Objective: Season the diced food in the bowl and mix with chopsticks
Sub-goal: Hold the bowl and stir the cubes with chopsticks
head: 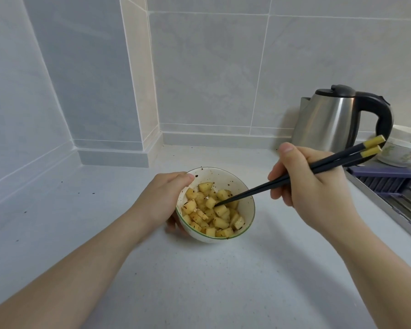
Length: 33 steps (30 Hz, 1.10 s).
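Note:
A white bowl (244,195) with a green rim sits tilted on the counter. It holds yellow diced food (211,212) flecked with dark red seasoning. My left hand (161,200) grips the bowl's left side, thumb on the rim. My right hand (316,186) holds a pair of dark chopsticks (252,192) with yellow ends. Their tips rest among the dice near the bowl's middle.
A steel kettle (330,119) with a black handle stands at the back right. A patterned white bowl (403,153) sits beside it, above a sink rack (399,198) at the right edge. Seasoning specks dot the white counter (199,281). Tiled walls close the left and back.

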Each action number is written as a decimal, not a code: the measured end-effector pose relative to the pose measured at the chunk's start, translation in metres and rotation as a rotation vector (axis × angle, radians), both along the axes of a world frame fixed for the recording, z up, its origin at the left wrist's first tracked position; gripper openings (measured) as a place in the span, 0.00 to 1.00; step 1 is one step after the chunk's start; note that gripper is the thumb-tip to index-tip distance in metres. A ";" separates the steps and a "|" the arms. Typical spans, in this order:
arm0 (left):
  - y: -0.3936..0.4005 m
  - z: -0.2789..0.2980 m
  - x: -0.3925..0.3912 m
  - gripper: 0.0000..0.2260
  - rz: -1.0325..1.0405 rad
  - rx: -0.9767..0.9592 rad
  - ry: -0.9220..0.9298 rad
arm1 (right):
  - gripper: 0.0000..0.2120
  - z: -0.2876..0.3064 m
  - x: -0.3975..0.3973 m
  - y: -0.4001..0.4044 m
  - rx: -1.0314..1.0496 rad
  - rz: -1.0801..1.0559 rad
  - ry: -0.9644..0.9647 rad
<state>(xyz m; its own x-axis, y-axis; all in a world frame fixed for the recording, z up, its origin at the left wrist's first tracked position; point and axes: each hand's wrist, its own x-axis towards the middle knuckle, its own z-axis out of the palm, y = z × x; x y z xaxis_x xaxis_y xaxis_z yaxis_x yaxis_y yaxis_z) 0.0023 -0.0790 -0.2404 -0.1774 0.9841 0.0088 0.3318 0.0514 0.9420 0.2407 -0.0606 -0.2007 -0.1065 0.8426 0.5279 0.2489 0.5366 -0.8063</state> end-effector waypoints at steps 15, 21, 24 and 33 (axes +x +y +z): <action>-0.003 0.001 0.001 0.18 0.004 -0.004 0.008 | 0.25 0.003 0.012 0.006 0.078 -0.063 0.036; -0.002 0.000 -0.001 0.18 -0.008 -0.001 0.014 | 0.25 0.009 0.017 0.003 0.077 -0.066 0.020; -0.002 0.000 -0.001 0.19 -0.014 -0.002 0.014 | 0.26 0.016 0.023 0.003 0.041 -0.006 0.044; -0.003 0.002 0.000 0.19 0.013 -0.002 0.044 | 0.24 -0.012 -0.015 -0.010 0.013 0.172 -0.092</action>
